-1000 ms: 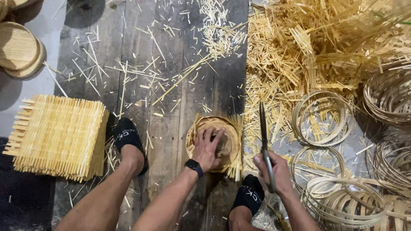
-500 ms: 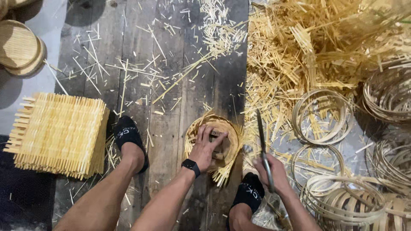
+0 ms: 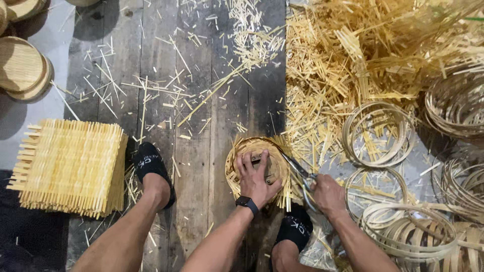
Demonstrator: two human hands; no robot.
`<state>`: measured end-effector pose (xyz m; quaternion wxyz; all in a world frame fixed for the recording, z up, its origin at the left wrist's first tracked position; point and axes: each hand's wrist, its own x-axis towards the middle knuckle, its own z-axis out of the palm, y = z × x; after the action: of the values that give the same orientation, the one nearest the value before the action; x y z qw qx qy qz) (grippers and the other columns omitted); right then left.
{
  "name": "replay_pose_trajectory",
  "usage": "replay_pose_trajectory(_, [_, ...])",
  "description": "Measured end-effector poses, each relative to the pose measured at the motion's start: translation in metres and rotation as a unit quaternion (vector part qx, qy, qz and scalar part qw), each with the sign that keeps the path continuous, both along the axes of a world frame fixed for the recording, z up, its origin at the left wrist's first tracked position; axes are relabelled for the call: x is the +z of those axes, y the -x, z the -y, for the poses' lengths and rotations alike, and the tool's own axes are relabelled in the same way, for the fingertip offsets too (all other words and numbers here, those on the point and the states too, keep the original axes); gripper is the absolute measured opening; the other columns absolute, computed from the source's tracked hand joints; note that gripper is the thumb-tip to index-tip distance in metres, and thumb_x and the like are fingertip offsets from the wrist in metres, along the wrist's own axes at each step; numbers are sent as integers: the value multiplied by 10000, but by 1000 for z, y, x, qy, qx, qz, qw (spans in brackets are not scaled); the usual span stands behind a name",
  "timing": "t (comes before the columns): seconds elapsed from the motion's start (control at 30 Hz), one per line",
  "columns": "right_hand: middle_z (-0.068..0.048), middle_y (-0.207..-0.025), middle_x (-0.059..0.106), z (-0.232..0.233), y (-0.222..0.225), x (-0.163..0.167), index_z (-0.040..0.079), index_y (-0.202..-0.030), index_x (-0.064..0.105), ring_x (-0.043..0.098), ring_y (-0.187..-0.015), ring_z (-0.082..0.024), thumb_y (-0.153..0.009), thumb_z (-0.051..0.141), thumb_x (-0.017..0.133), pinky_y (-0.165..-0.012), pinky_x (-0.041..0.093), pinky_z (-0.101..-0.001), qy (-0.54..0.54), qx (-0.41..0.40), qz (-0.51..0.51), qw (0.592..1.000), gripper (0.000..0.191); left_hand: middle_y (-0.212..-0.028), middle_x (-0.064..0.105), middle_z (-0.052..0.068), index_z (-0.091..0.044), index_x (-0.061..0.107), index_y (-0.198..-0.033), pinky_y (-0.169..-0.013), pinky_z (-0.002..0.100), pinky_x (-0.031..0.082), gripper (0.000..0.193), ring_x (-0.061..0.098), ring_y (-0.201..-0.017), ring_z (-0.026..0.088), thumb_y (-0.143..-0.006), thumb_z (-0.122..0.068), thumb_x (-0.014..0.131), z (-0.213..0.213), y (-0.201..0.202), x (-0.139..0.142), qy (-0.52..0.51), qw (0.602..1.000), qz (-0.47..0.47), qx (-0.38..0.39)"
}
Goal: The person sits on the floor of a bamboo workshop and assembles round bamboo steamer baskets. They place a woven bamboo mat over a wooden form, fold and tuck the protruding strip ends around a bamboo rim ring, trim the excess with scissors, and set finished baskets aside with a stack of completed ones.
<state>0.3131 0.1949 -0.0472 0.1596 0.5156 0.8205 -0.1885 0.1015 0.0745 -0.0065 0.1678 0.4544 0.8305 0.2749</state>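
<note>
Trimming a round bamboo tray on a plank floor.

The left hand (image 3: 256,177) presses flat, fingers spread, on the middle of a round woven bamboo tray (image 3: 258,168) that lies on the dark wooden planks (image 3: 222,111) between the person's feet; it grasps nothing, only pins the tray down. The right hand (image 3: 327,194) is clenched around the handles of a pair of scissors (image 3: 297,171), whose blades point up-left and meet the tray's right rim, where loose strip ends stick out. A black watch (image 3: 246,203) sits on the left wrist. Black socks (image 3: 151,166) cover both feet. To the left lies a stack of square woven mats (image 3: 68,166); to the right, bamboo hoops (image 3: 378,132) and a heap of strip offcuts (image 3: 363,55).
</note>
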Motion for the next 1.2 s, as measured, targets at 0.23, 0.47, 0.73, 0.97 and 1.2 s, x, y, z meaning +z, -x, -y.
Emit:
replay_pose_trajectory(0.23, [-192, -955, 662, -15, 16, -17, 3, -1039, 645, 652, -904, -354, -873, 427, 695, -802, 547, -493, -133, 60, -70, 987, 458, -1430, 328, 302, -168, 417, -1533, -1139, 677, 262, 980, 209, -1374, 581, -686, -436, 831, 1, 4, -2, -1, 1000, -10, -22])
replay_pose_trajectory(0.47, [-162, -951, 648, -28, 21, -5, 33, -994, 645, 644, -907, -338, -813, 456, 716, -784, 535, -483, -38, 76, 0, 996, 466, -1434, 317, 302, -187, 425, -1521, -1128, 655, 287, 992, 205, -1377, 573, -654, -425, 845, 1, 8, -1, 17, 999, 12, -34])
replay_pose_trajectory(0.73, [-156, -996, 685, -9, 10, 0, 58, -992, 669, 677, -929, -291, -883, 455, 625, -774, 551, -438, -22, 39, 13, 999, 414, -1452, 285, 298, -224, 367, -1565, -1143, 649, 236, 1044, 165, -1398, 559, -674, -446, 865, 3, 8, -2, 46, 998, 20, -44])
replay_pose_trajectory(0.97, [-157, -935, 659, -35, 22, -6, 54, -1021, 649, 654, -872, -281, -843, 631, 638, -699, 570, -422, -35, 110, 37, 993, 604, -1457, 300, 292, -208, 382, -1566, -1160, 648, 224, 1025, 181, -1395, 556, -686, -436, 857, 3, 9, 0, 32, 997, 0, -65])
replay_pose_trajectory(1.2, [-134, -951, 640, -48, 12, -14, 74, -1076, 651, 633, -874, -273, -921, 392, 572, -795, 559, -444, -21, 119, 6, 993, 362, -1505, 317, 267, -234, 455, -1514, -1184, 631, 245, 983, 162, -1452, 555, -637, -446, 846, 4, 24, 2, 50, 983, 13, -175])
